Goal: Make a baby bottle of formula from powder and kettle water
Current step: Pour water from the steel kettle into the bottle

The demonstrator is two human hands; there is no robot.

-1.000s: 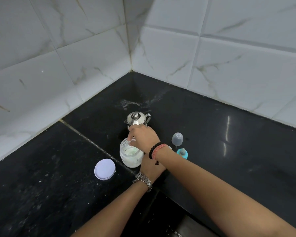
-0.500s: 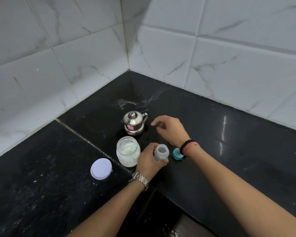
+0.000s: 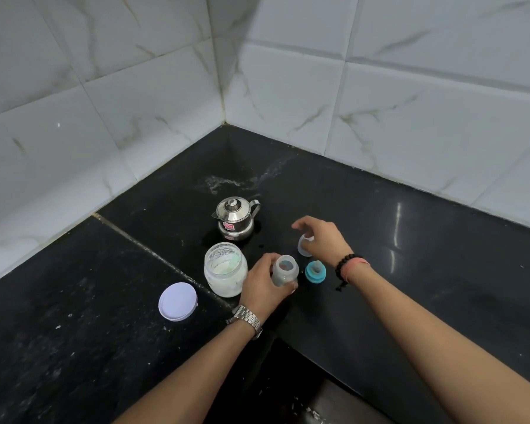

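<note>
Our left hand (image 3: 265, 284) gripped the open translucent plastic baby bottle (image 3: 285, 270) upright on the black stone counter (image 3: 410, 270); our right hand (image 3: 322, 237) pinched the clear dome cap (image 3: 303, 246).

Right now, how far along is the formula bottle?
Done: powder jar is open, its lid lying on the counter. In hand: left hand grips the uncapped bottle; right hand is at the clear cap. Left: kettle water, teal teat ring. Bottle's contents unclear.

We see two bare forearms with no sleeves. The left wrist wears a silver metal watch (image 3: 246, 319). The right wrist wears a black bead bracelet (image 3: 343, 264) and a pink band (image 3: 356, 265).
</note>
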